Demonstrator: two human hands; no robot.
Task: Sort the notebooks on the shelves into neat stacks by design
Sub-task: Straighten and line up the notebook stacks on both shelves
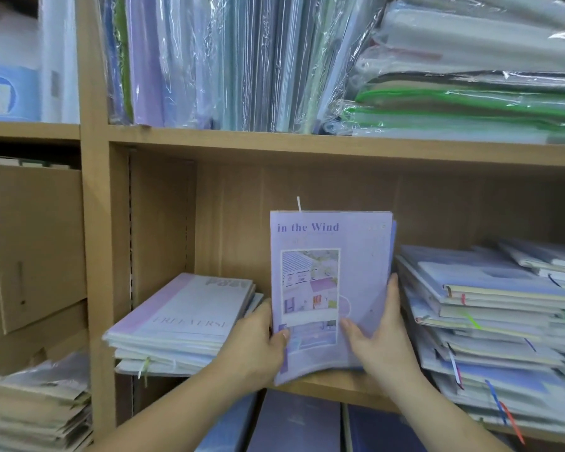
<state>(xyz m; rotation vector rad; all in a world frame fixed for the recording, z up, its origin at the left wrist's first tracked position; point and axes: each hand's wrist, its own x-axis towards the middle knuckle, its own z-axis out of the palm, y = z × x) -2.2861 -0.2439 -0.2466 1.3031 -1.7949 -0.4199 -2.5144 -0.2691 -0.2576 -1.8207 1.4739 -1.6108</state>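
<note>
Right notebook stack (490,324) is cut off rightward.

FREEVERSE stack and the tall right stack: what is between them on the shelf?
Head view: the purple in the Wind notebooks, upright, gripped by the left hand and right hand.

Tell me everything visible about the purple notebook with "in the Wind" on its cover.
The notebook has a pale purple cover with dark purple words "in the Wind" on top and a framed pastel picture of buildings below. It looks thin and glossy; a white strip sticks up from its top. It stands upright, cover facing the camera, in the wooden shelf. The left hand grips its lower left edge, the right hand its right side. The edge of a second cover shows behind it.
</note>
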